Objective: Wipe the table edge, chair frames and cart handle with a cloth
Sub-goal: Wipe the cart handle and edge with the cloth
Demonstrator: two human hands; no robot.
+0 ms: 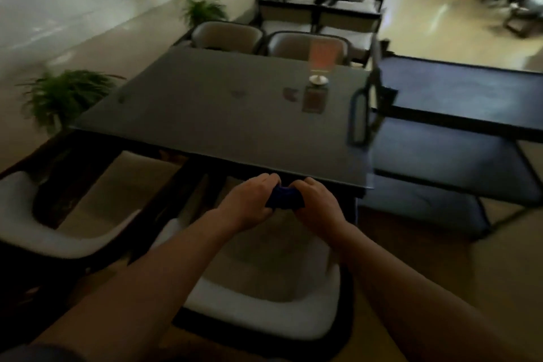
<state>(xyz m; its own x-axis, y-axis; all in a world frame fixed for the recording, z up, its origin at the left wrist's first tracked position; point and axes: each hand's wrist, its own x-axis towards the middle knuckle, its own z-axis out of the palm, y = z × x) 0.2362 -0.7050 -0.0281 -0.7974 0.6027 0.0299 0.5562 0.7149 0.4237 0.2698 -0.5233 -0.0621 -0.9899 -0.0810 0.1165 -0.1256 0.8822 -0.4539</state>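
Note:
A dark blue cloth (284, 196) is bunched between my two hands just below the near edge of the dark table (223, 114). My left hand (249, 202) grips its left side and my right hand (318, 205) grips its right side, fingers curled. Below my hands stands a chair with a pale seat and dark frame (264, 311), pushed under the table. A second such chair (58, 232) is at the left. At the right stands a dark blue shelved cart (458, 114), its looped handle (360, 114) beside the table's right edge.
A small stand with a reddish card (318, 73) sits on the table's far right part. Two chairs (308, 45) face me across the table. Potted ferns (64, 94) line the left wall. More tables and chairs stretch beyond, with open floor at the far right.

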